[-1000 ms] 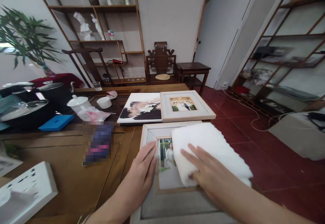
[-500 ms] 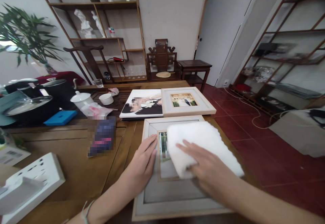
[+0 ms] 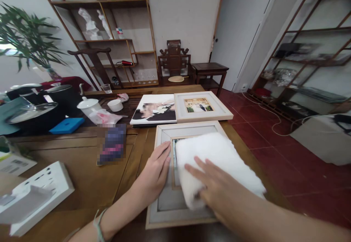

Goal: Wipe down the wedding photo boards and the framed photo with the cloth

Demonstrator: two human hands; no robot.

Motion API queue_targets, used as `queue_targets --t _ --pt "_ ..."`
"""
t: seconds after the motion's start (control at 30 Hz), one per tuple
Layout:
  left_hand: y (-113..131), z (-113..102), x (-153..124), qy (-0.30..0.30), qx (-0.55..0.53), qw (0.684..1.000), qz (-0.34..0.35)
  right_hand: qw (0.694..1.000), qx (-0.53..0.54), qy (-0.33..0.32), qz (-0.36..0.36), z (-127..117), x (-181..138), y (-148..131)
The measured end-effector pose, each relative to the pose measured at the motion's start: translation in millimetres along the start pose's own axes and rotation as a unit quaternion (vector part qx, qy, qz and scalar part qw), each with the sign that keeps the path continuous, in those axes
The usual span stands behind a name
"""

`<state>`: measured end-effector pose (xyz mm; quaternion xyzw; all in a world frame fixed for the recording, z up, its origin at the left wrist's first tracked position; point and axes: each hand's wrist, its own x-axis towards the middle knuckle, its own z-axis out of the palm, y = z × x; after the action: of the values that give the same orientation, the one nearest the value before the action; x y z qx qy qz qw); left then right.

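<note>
A light wooden picture frame [image 3: 164, 218] lies flat on the table, with a pale mat and a smaller inner frame around a photo. My left hand [image 3: 157, 167] rests on its left side, fingers stretched out and close together near the inner frame. Bunched over the middle and right of the picture is a white towel [image 3: 216, 154]. My right hand [image 3: 210, 183] presses down on the towel with fingers spread, and its thumb side holds the towel's near fold. Most of the photo is hidden beneath the cloth.
Beyond the frame lie a second framed photo [image 3: 219, 114] and a photo panel [image 3: 153, 110]. Leftward on the wooden table [image 3: 93, 187] are a white foam tray [image 3: 35, 198], a blue block [image 3: 67, 125], a white lidded cup [image 3: 89, 104] and a dark pot [image 3: 35, 115].
My right hand and the towel have slid a little left and toward me over the frame, covering more of the photo. My left hand stays at the frame's left side.
</note>
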<state>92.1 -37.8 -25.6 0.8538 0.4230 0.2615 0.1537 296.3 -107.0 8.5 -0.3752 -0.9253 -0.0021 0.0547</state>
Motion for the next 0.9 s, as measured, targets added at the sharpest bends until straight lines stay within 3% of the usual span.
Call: queue_targets --t 0.1,0.23,0.37,0.47,0.67,0.77,0.9 --pt "0 -1 1 -0.005 0.005 1.0 -0.003 0.997 0.01 0.061 -0.036 5 -25 -26" --pt "-1 -1 2 -0.003 0.007 1.0 0.002 0.993 0.007 0.115 -0.001 13 -36 -44" --pt "0 -1 2 -0.001 0.005 1.0 -0.007 0.997 0.038 0.07 0.005 12 -24 -33" --pt "1 -2 3 -0.007 0.0 1.0 -0.02 0.997 0.025 0.039 0.06 7 -11 -7" --pt "3 -5 3 -0.005 -0.009 1.0 0.006 0.988 -0.046 0.039 0.141 -1 33 42" --pt "2 -5 3 0.002 -0.008 1.0 0.005 0.99 -0.064 0.028 0.126 0 53 40" --pt "0 -4 2 0.013 -0.014 1.0 0.007 0.996 -0.061 0.006 0.071 4 48 5"
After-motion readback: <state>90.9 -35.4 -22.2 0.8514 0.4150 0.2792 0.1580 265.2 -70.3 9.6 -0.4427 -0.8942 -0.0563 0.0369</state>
